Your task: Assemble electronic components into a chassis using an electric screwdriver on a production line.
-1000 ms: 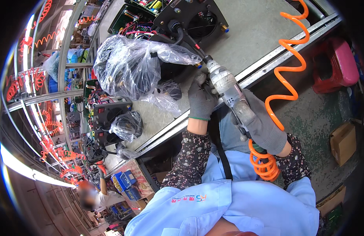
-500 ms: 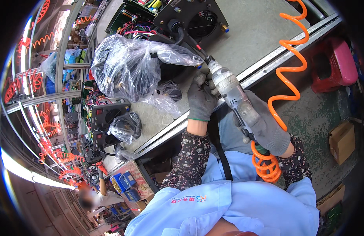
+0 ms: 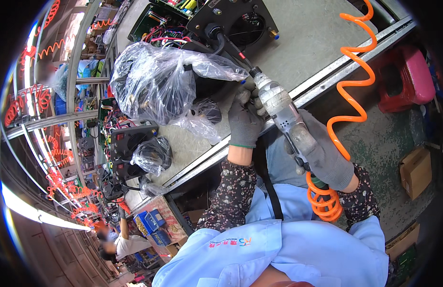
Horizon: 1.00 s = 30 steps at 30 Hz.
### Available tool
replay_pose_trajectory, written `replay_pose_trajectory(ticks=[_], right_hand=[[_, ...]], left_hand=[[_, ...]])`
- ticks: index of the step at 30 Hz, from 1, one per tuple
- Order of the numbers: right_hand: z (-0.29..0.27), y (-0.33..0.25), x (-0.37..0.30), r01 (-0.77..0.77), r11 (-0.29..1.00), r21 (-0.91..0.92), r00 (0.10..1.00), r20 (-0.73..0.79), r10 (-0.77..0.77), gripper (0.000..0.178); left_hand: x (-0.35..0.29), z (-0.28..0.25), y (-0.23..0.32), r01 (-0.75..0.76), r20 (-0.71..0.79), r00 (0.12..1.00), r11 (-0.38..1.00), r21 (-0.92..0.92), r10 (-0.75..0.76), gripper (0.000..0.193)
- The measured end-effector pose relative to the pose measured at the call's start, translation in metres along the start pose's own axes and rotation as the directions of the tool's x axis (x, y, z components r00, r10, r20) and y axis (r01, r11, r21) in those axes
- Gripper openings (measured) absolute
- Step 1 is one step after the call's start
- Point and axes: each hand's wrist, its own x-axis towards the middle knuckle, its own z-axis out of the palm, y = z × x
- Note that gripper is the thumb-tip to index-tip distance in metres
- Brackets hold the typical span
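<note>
My right hand (image 3: 322, 155), in a grey glove, is wrapped round a grey air screwdriver (image 3: 279, 106). The screwdriver slants up and left, its thin shaft pointing at the black panel (image 3: 260, 13) of an open electrical unit. My left hand (image 3: 245, 117), also gloved, is beside the tool's nose with its fingers curled in; what they hold, if anything, is hidden. Just left of these fingers, a clear plastic bag (image 3: 154, 83) with dark contents lies on the workbench (image 3: 298, 52). A thick black cable (image 3: 219, 44) comes out of the panel.
An orange coiled air hose (image 3: 353, 86) hangs at the right and loops below my right hand. A metal rail (image 3: 202, 160) edges the bench. A second unit (image 3: 130, 143) stands at left. Right are a red stool (image 3: 408, 81) and a carton (image 3: 415, 172). Another person (image 3: 128, 241) is at lower left.
My hands and the screwdriver stay nearly still. The orange hose sways slightly. At lower left the other person has shifted a little.
</note>
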Motion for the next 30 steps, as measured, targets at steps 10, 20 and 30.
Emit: replay_pose_trajectory(ticks=[10,20,30], right_hand=[[0.002,0.005,0.004,-0.051,0.994,0.098,0.998,-0.016,0.053,0.066],[0.008,-0.013,0.003,-0.306,0.689,0.657,0.952,0.185,0.245,0.06],[0.008,-0.005,0.0,-0.231,0.78,0.582,0.973,0.122,0.197,0.054]], left_hand=[[0.0,0.001,0.0,0.012,-0.011,1.0,1.0,0.002,-0.012,0.018],[0.001,0.0,0.003,0.006,-0.08,0.997,1.0,0.029,-0.003,0.015],[0.006,0.002,0.004,-0.043,0.069,0.997,0.997,0.062,0.039,0.022]])
